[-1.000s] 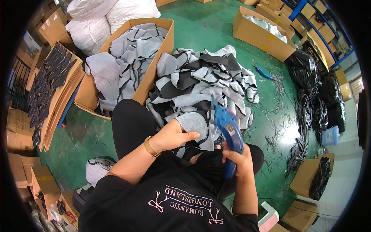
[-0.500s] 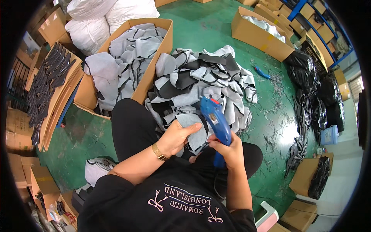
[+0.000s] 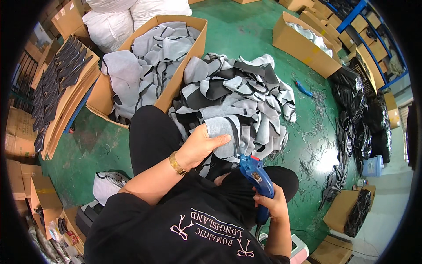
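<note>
My left hand (image 3: 198, 147) pinches a light grey fabric piece (image 3: 222, 132) with a dark edge strip, the thumb lying on top. In my right hand (image 3: 273, 201) are blue electric scissors (image 3: 256, 175) with a red button near the head, fingers wrapped round the body. The cutting head points away from me and sits at the near right edge of the piece; whether the blade touches it I cannot tell. Just beyond my hands, a heap of grey and black fabric pieces (image 3: 235, 90) lies on the floor between my knees and a carton.
A big carton (image 3: 187, 66) full of fabric pieces stands at the far left of the heap. Another carton (image 3: 303, 48) is at the far right. Fabric trimmings (image 3: 318, 114) and a second blue tool (image 3: 303, 89) lie on the green floor (image 3: 237, 28). Black bags (image 3: 376, 116) line the right.
The electric scissors have moved nearer me and slightly right, their head dropping from above the fabric piece to its near right edge. My left hand has lifted the piece slightly farther away.
</note>
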The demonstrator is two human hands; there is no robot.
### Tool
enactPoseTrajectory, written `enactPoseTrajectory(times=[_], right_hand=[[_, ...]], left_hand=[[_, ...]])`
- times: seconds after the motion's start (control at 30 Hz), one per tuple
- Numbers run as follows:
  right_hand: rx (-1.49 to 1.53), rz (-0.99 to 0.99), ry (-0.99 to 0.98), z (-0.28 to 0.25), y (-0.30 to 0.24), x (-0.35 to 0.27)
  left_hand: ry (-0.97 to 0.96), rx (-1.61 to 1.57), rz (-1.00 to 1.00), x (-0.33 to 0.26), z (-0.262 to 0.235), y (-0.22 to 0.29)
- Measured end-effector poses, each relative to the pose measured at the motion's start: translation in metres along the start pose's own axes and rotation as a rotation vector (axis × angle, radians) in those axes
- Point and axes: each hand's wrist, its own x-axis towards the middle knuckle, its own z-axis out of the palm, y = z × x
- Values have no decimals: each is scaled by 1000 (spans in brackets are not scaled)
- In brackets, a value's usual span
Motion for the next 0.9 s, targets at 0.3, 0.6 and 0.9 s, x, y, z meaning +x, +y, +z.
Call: enactPoseTrajectory(times=[0.3, 0.6, 0.9], right_hand=[[26, -12, 21, 8, -6, 2], [175, -168, 121, 24, -24, 28], [-422, -403, 315, 52, -38, 63]], left_hand=[[-62, 247, 22, -9, 1, 3], [-146, 179, -26, -13, 6, -9], [-112, -2, -173, -11, 12, -27]])
